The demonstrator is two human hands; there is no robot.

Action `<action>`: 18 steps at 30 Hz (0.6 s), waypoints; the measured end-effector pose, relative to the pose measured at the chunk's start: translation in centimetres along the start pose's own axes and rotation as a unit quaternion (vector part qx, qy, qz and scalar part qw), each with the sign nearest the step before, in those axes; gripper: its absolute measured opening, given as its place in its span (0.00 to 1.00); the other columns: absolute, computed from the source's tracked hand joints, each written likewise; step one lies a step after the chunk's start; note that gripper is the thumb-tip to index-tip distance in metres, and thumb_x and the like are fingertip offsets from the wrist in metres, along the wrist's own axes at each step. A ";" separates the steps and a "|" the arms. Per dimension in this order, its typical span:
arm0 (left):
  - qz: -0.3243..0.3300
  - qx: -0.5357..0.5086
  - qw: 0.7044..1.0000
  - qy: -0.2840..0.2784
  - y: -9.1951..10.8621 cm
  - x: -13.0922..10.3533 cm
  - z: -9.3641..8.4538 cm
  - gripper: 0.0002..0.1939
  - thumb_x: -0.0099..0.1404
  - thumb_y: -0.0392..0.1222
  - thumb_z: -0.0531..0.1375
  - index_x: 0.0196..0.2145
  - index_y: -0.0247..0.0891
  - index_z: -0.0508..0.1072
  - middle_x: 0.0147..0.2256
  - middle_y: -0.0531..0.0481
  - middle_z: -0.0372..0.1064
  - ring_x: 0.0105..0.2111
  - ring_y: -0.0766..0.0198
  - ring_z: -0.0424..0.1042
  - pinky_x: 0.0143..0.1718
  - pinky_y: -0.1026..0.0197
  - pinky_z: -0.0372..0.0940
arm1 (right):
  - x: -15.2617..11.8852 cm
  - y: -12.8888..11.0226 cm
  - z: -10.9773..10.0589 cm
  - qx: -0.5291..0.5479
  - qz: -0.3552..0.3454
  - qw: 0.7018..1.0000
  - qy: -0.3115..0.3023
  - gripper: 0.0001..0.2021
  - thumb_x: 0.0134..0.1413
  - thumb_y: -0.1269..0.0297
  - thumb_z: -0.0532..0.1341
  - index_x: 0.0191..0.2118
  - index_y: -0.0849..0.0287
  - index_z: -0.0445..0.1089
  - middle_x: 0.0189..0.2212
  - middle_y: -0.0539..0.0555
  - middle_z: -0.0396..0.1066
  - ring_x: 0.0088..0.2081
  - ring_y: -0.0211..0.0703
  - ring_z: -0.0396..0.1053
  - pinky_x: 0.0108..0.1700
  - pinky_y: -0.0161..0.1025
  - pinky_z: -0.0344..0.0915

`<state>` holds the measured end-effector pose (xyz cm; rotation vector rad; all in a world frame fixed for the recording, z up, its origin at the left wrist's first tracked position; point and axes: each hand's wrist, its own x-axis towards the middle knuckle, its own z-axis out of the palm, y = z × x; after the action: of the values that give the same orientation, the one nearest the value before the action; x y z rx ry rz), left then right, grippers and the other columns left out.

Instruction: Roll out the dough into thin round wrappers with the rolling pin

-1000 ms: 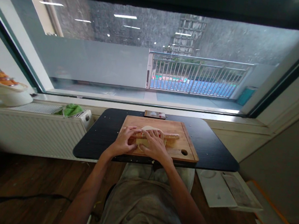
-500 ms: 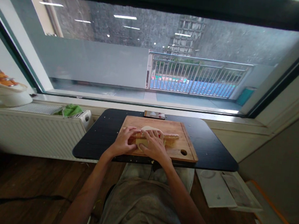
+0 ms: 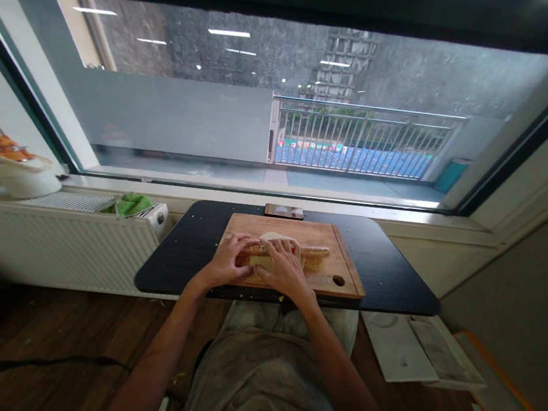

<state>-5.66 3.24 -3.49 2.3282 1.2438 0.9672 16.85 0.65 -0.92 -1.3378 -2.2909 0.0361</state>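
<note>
A light-brown rod that looks like a thin rolling pin [image 3: 317, 252] lies crosswise on a wooden cutting board [image 3: 296, 229]. Under and behind it is a pale thin sheet [image 3: 277, 237], perhaps dough or a wrap. Small red and white patches show between my fingers; what they are is unclear. My left hand [image 3: 228, 260] curls over the rod's left part, its thumb pointing inward on the near side. Over the middle of the rod lies my right hand [image 3: 284, 266], fingers bent forward across it and thumb toward the left hand. The rod's right end sticks out past it.
The board rests on a small black table [image 3: 394, 282] before a large window. A phone [image 3: 284, 211] lies at its back edge. On the left stands a white radiator [image 3: 61, 247] bearing a green cloth [image 3: 133, 204] and a white pot [image 3: 27, 177].
The hands and rod keep almost the same place on the board. The whole view has shifted very slightly.
</note>
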 end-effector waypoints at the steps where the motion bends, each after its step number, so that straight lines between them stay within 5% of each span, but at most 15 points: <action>1: 0.001 0.001 1.000 -0.002 0.0 0.0 0.0 0.33 0.63 0.46 0.69 0.65 0.49 0.74 0.65 0.43 0.65 0.66 0.46 0.66 0.73 0.41 0.59 | 0.0 0.0 0.0 -0.001 0.000 1.000 0.000 0.29 0.65 0.54 0.66 0.68 0.49 0.66 0.64 0.60 0.71 0.66 0.60 0.61 0.70 0.59 0.47; 18: 0.004 0.023 1.000 0.002 0.1 0.0 0.0 0.34 0.62 0.46 0.70 0.65 0.51 0.73 0.64 0.45 0.67 0.65 0.46 0.65 0.72 0.41 0.57 | 0.0 0.2 -0.1 0.004 -0.006 1.000 -0.007 0.28 0.65 0.54 0.66 0.68 0.49 0.66 0.63 0.58 0.71 0.66 0.58 0.61 0.70 0.58 0.46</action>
<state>-5.60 3.14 -3.39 2.3692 1.2728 0.9544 17.10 0.71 -0.91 -1.3243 -2.3072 0.0500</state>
